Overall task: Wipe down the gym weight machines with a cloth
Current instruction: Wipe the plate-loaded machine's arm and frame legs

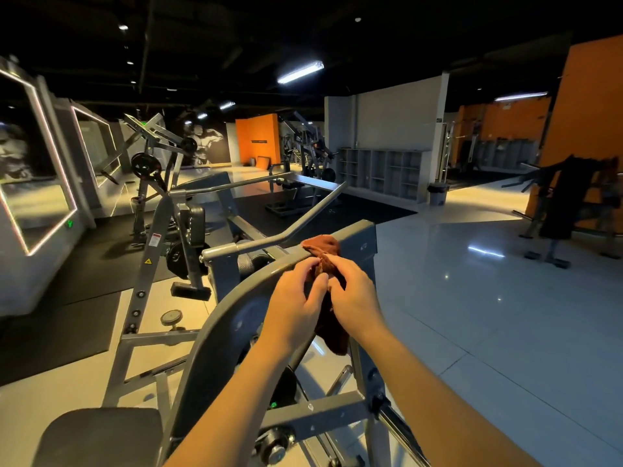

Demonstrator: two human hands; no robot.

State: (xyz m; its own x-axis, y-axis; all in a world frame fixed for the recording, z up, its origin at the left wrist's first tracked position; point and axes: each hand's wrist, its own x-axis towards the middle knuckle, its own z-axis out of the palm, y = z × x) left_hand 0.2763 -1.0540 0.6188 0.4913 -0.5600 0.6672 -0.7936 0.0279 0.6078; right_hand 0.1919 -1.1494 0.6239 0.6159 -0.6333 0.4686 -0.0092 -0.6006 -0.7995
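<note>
A brown cloth (322, 248) lies bunched over the top of a grey curved frame arm (232, 308) of a weight machine, and part of it hangs down behind my hands. My left hand (298, 299) pinches the cloth from the left with curled fingers. My right hand (354, 298) grips the cloth from the right, close against the left hand. Both hands sit on top of the arm, near where it meets a grey upright plate (362, 244).
A black padded seat (101, 436) is at the lower left. A long grey handle bar (303, 220) runs away ahead. More plate-loaded machines (151, 163) stand on black mats to the left. Glossy tiled floor (488, 298) spreads right, with a rack (559, 203) and grey cubby shelves (381, 173) beyond.
</note>
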